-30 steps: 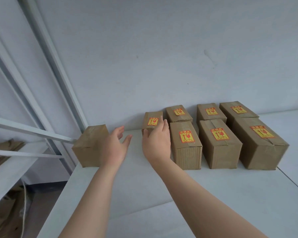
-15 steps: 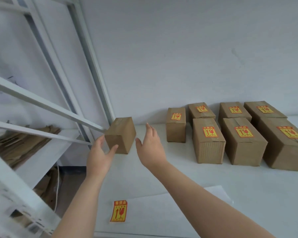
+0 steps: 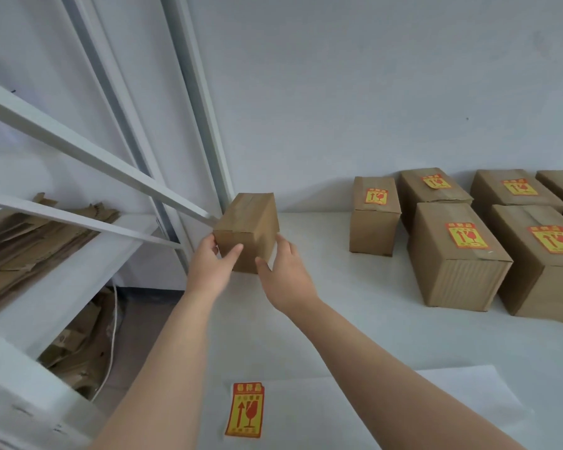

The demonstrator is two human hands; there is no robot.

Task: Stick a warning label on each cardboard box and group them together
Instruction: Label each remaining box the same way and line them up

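Observation:
A small unlabelled cardboard box (image 3: 248,228) stands at the table's left edge. My left hand (image 3: 210,267) grips its near-left corner, thumb across the front face. My right hand (image 3: 285,275) holds its right side, fingers along the wall and thumb under the front edge. A red-and-yellow warning label (image 3: 245,409) lies on a white backing sheet (image 3: 387,410) near the front of the table. Several labelled boxes (image 3: 459,251) stand grouped at the right, against the wall.
The white table (image 3: 355,319) meets a pale wall behind. A white metal shelf frame (image 3: 88,151) stands to the left, its diagonal bar ending close to the held box. Flattened cardboard (image 3: 30,241) lies on the shelf and below it.
Both hands have reached forward and closed around the unlabelled box, which they only approached before. My view has swung left and down, bringing the loose label into sight.

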